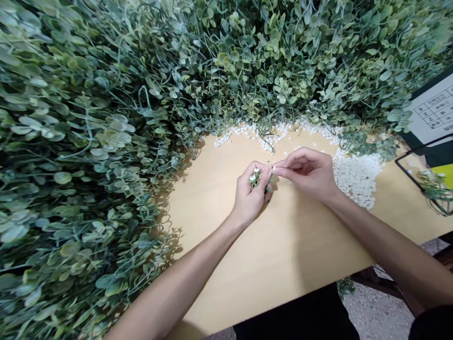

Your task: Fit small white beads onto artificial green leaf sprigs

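Note:
Over the middle of the table my left hand is closed round a small sprig of artificial greenery with white blossoms on it. Its leaves stick out above and below the fingers. My right hand meets it from the right, thumb and forefinger pinched at a tiny whitish piece by the left thumb tip. That piece is too small to make out fully. A spread of small white plastic blossoms lies just right of my right hand.
Heaped artificial foliage walls in the left and back of the wooden table. More white blossoms are strewn along its base. At right stand a printed sheet, a black wire frame and a flowered sprig.

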Demonstrator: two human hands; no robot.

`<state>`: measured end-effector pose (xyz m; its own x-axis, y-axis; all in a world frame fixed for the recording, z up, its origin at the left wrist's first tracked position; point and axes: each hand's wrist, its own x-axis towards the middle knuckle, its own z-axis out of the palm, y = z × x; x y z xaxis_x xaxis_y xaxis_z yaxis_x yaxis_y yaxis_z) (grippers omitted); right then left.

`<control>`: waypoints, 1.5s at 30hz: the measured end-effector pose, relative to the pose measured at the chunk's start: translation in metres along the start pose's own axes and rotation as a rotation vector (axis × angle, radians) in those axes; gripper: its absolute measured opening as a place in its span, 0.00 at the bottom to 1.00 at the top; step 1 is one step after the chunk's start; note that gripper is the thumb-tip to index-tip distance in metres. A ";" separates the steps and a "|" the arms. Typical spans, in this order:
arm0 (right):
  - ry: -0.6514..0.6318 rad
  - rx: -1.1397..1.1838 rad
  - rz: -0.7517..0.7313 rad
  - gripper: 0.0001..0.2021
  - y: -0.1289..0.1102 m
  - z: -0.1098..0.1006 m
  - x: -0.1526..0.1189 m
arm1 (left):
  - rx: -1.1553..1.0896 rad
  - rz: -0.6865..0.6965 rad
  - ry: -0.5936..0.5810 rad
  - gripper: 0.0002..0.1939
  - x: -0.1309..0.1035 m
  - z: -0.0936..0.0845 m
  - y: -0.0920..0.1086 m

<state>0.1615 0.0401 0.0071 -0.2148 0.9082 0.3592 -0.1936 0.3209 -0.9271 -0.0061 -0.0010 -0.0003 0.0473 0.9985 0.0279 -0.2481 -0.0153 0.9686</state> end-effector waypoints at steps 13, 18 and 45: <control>-0.064 0.028 0.152 0.22 -0.007 -0.006 0.005 | 0.130 0.037 0.008 0.18 -0.003 0.001 0.004; -0.088 0.026 0.172 0.22 -0.008 -0.006 0.005 | 0.159 0.041 -0.003 0.18 -0.003 -0.001 0.004; -0.067 0.028 0.152 0.19 -0.006 -0.014 0.012 | -0.058 -0.104 0.008 0.18 -0.002 0.007 0.012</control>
<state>0.1732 0.0524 0.0152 -0.3070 0.9254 0.2221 -0.1799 0.1728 -0.9684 -0.0022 -0.0039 0.0133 0.0678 0.9949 -0.0745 -0.2975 0.0914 0.9503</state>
